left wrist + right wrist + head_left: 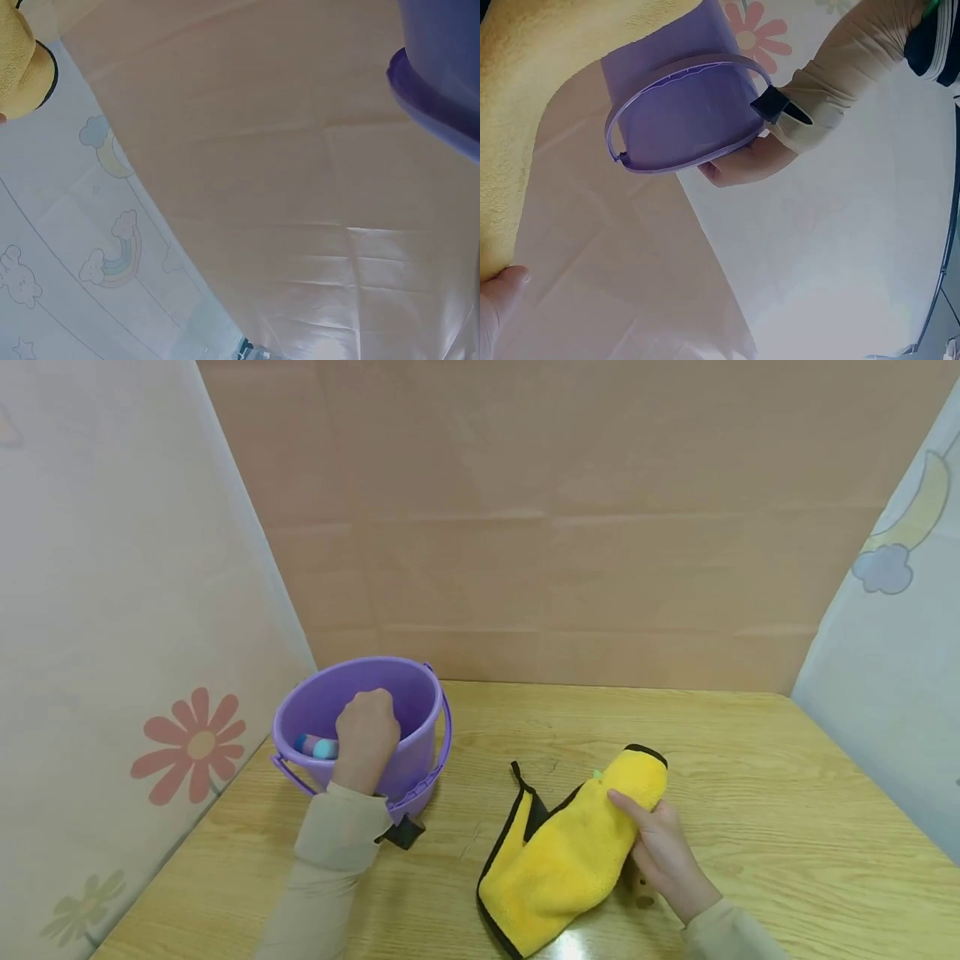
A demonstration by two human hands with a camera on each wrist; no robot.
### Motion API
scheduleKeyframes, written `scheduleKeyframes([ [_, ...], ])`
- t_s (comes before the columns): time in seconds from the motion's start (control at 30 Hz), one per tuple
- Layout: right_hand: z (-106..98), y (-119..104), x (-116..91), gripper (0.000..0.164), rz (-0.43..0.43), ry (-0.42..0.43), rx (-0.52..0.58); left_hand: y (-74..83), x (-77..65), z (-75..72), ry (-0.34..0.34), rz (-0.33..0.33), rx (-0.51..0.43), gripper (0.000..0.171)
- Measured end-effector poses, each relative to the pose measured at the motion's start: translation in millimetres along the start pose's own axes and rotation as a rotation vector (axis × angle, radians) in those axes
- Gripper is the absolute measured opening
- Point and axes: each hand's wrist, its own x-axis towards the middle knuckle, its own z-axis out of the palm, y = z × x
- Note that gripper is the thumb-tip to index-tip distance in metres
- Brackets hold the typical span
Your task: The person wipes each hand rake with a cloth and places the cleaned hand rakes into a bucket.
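My left hand (367, 727) reaches over the near rim into a purple bucket (300, 714), its fingers hidden inside. Beside it in the bucket lies a light-blue and purple rounded item (322, 747). My right hand (667, 852) grips a yellow towel (558, 868) with black edging, thumb on top and the other fingers behind the cloth. The towel hangs in loose folds, a hanging loop at its left corner. In the right wrist view the towel (510, 135) fills the left side, my right thumb (506, 289) at its lower edge.
Partly under the towel and right hand is a brown cylindrical thing (642, 893) on the wooden table (787, 810). A small green bit (597, 774) shows behind the towel. The bucket's handle (442, 760) hangs down at its right. Patterned side sheets (135, 568) and a brown back sheet (570, 527) enclose the table.
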Motion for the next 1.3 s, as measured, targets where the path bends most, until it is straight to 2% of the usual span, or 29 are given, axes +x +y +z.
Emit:
scheduleKeyframes([
  [0.1, -1, 0, 0, 0.036, 0.055, 0.001, 0.000, 3.8, -4.4, 3.4, 0.077, 0.041, -0.032, 0.014],
  [0.2, -1, 1, 0, 0.033, 0.073, 0.002, -0.013, 10.3, -10.4, 7.8, 0.164, 0.096, -0.061, 0.017],
  [0.3, -3, 2, -2, 0.027, 0.052, -0.015, -0.018, 19.0, -18.0, 13.0, 0.265, 0.163, -0.112, 0.013],
  [0.37, -4, 1, -3, 0.022, 0.023, -0.043, -0.013, 24.0, -22.7, 17.8, 0.356, 0.241, -0.150, 0.014],
  [0.47, -6, 0, -6, 0.019, -0.022, -0.095, -0.003, 31.3, -29.2, 26.5, 0.476, 0.352, -0.160, 0.014],
  [0.57, -8, -2, -8, 0.015, -0.061, -0.156, 0.054, 39.1, -36.0, 34.8, 0.531, 0.425, -0.137, 0.014],
  [0.7, -10, -8, -11, 0.014, -0.129, -0.190, 0.138, 50.4, -46.1, 42.3, 0.524, 0.482, -0.141, 0.014],
  [0.83, -13, -16, -15, 0.016, -0.195, -0.217, 0.200, 60.8, -54.6, 49.3, 0.518, 0.554, -0.182, 0.013],
  [0.93, -16, -22, -18, 0.019, -0.234, -0.260, 0.274, 69.0, -61.4, 56.1, 0.488, 0.595, -0.205, 0.013],
  [1.17, -20, -33, -31, 0.026, -0.321, -0.242, 0.379, 86.4, -80.0, 74.7, 0.300, 0.666, -0.128, 0.014],
  [1.3, -24, -40, -39, 0.029, -0.377, -0.277, 0.451, 93.9, -88.5, 81.0, 0.233, 0.692, -0.076, 0.017],
])
